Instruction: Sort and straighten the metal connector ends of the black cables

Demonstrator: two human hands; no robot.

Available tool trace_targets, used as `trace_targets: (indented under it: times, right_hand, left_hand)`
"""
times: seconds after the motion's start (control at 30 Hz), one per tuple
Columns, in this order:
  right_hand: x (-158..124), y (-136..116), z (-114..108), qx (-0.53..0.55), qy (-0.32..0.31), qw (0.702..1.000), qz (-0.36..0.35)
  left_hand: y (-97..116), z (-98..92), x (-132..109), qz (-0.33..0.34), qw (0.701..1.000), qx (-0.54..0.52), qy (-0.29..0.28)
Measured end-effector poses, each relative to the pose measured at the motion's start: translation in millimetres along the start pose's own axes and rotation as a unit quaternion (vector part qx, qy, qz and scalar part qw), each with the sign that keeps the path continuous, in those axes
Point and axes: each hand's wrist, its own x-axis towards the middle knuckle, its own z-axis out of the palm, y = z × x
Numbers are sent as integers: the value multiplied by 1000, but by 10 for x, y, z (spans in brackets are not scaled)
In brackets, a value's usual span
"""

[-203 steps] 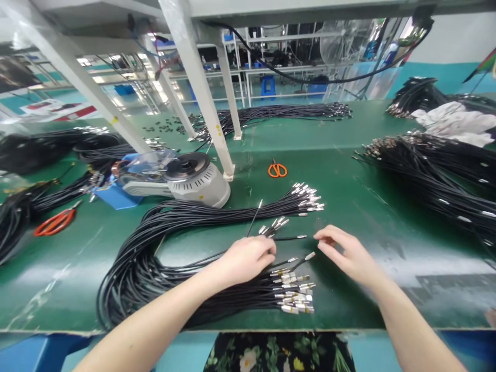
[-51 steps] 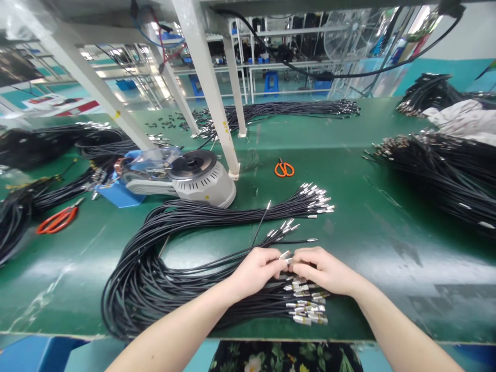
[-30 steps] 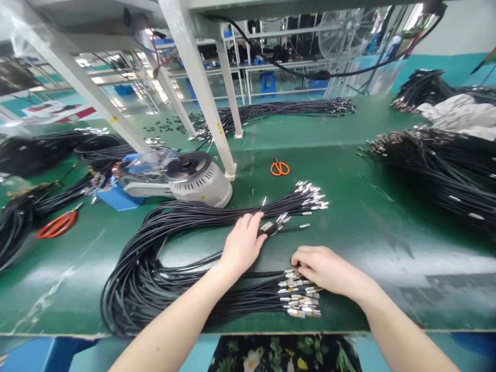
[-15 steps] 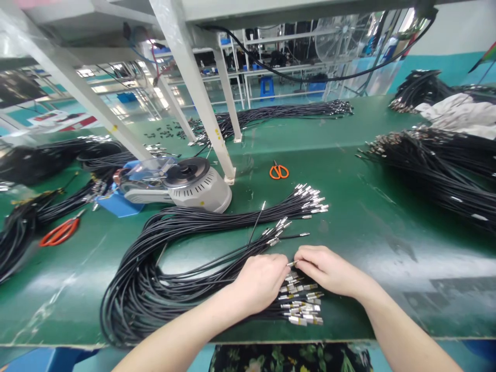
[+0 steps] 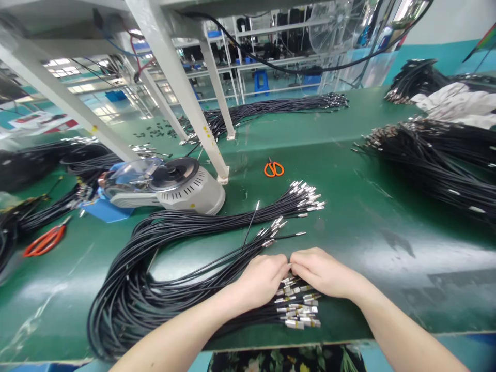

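My left hand and my right hand meet fingertip to fingertip over a bundle of thin black cables looped on the green table. Both hands have their fingers curled in a pinch around one cable end between them; that end is hidden by the fingers. Just below the hands lies a cluster of metal connector ends. A second fan of metal-tipped cable ends lies farther up the table.
A grey round tape dispenser stands left of a white frame post. Small orange scissors lie beyond the cables, larger orange ones at the left. Heaps of black cables fill the right and left sides.
One second ago my left hand reached up to the farther cable ends. It has come back down, and both hands now pinch together above the near connector cluster.
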Motion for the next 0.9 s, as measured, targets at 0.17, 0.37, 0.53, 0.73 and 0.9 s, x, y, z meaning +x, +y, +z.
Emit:
trace_targets:
  times: [0.17,0.37,0.53,0.73,0.9]
  right_hand:
    - [19,37,-14,49,9,999,-5]
    - [-17,51,-71,104,-5,994,-22]
    - [-37,-19,-38,3,-16,1000,-16]
    - [-28,-41,-29,-20,-28,999,-18]
    - [-12,-10,-17,-16,-18,1000,-19]
  left_hand:
    - [-17,-13,1,6,997,-74,-3]
    - [-60,-238,-60,18,989,-121,85]
    - [-234,-599,-88,-27,943,-13,332]
    - [-216,-421,-76,-61,955,2,290]
    - [-57,-100,-209,45,984,160,62]
